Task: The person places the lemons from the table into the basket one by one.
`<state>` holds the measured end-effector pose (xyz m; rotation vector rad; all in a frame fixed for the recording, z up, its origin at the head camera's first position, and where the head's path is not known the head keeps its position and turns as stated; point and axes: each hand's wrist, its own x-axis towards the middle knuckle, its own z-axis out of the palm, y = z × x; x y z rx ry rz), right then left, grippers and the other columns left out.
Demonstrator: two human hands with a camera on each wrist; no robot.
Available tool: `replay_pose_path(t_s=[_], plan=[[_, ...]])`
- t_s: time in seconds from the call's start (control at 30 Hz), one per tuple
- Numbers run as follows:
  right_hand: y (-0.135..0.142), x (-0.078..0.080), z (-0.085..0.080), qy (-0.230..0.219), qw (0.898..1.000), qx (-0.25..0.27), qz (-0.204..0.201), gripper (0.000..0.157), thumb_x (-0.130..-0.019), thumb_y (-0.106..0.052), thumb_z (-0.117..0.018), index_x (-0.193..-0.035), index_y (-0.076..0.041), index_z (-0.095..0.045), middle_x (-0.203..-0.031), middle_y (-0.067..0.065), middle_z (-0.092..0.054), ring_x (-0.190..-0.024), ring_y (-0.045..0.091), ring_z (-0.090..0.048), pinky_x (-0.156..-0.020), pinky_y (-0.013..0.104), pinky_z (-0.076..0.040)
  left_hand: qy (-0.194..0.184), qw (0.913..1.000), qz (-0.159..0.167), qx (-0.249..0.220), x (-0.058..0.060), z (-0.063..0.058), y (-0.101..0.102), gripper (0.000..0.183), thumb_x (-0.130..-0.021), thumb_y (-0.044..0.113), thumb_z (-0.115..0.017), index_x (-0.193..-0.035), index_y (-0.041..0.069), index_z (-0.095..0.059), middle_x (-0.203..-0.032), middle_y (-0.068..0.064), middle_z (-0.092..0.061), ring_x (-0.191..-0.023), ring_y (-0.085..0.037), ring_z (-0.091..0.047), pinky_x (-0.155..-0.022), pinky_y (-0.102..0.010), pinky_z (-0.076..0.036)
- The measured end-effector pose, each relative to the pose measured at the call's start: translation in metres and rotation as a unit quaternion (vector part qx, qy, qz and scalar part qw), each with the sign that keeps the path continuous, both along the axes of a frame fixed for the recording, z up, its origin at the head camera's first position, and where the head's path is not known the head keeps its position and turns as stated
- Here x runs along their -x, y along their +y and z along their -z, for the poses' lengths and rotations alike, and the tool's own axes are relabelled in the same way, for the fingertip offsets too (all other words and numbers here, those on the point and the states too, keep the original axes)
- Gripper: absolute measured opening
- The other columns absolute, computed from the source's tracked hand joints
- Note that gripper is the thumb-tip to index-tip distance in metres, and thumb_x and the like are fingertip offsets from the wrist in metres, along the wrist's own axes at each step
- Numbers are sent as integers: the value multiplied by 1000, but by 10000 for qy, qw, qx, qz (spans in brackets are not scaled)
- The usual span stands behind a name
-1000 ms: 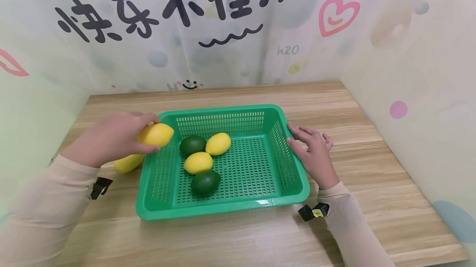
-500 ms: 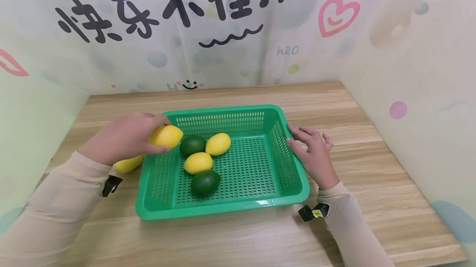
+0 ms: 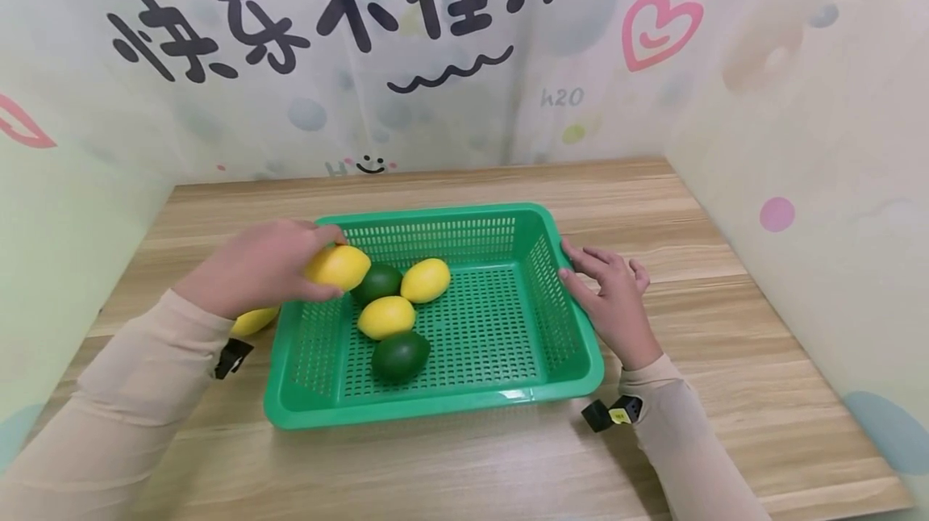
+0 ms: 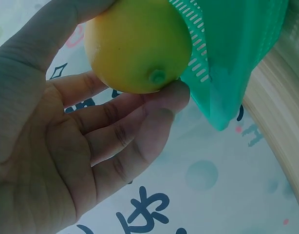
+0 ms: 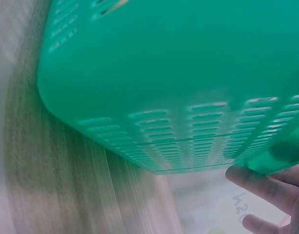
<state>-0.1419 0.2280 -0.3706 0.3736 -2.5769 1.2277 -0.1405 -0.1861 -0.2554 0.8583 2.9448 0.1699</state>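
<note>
A yellow lemon (image 3: 338, 268) is pinched between the thumb and fingers of my left hand (image 3: 268, 267), above the left side of a green plastic basket (image 3: 435, 410). In the left wrist view the lemon (image 4: 140, 46) shows its stem end, with several fingers stretched out under it. My right hand (image 3: 613, 303) touches the basket's right rim with loosely extended fingers; the right wrist view shows fingertips (image 5: 244, 176) at the rim's outer side. Inside the basket lie two yellow lemons (image 3: 426, 281) (image 3: 387, 318) and two dark green, avocado-like fruits (image 3: 377, 285) (image 3: 401, 356).
Another yellow lemon (image 3: 254, 321) lies on the wooden table (image 3: 472, 464) left of the basket, partly hidden by my left wrist. A printed curtain (image 3: 450, 126) stands behind the table, with patterned walls at both sides.
My left hand has carried the lemon to the right, from over the basket's left rim to above its inside. The right hand, the basket and the fruits in it have stayed put.
</note>
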Motion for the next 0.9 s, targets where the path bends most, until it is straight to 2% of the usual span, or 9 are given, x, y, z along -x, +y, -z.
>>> replay_pose_path(t_s=[0.9], plan=[[-1, 1, -1, -4, 10000, 4, -68, 44, -100, -14, -68, -142, -4, -61, -111, 22, -75, -133, 41, -46, -111, 69, 1, -124, 9997, 193, 60, 8, 1, 15, 46, -79, 29, -86, -113, 3, -69, -87, -3, -67, -70, -18, -55, -63, -36, -49]])
